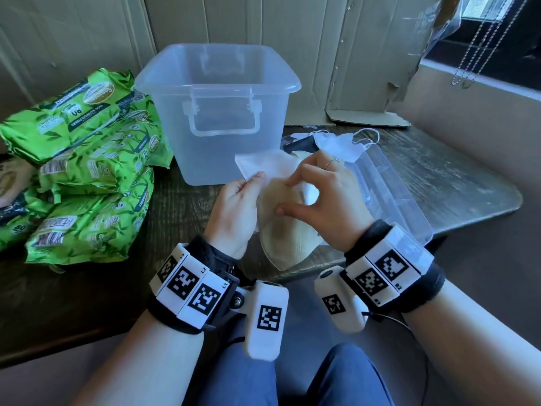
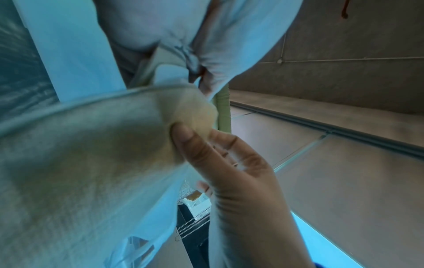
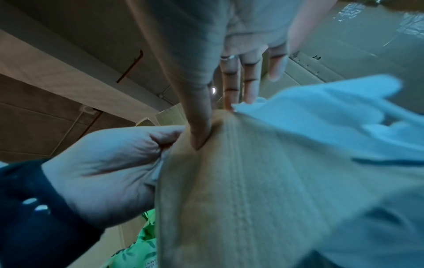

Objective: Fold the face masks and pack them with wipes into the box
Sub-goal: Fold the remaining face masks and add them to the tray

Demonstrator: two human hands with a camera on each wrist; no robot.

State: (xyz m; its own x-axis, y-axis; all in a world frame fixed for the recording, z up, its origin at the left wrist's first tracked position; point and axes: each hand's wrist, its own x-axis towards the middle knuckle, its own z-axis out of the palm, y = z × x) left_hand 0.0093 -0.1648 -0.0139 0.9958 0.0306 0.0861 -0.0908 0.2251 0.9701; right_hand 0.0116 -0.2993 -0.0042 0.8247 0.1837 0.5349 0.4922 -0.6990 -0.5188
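My left hand grips a white face mask together with the left edge of a beige mask, just in front of the clear plastic box. The box stands open and looks empty. My right hand pinches the beige mask near its top between thumb and forefinger, its other fingers straight. From the left wrist, the beige mask fills the view, with the right thumb pressed into it. Several green wipes packs are piled to the left of the box.
More white masks lie on the clear box lid, which rests flat on the table at right. Cardboard leans behind them. The dark table ends near my knees and at right.
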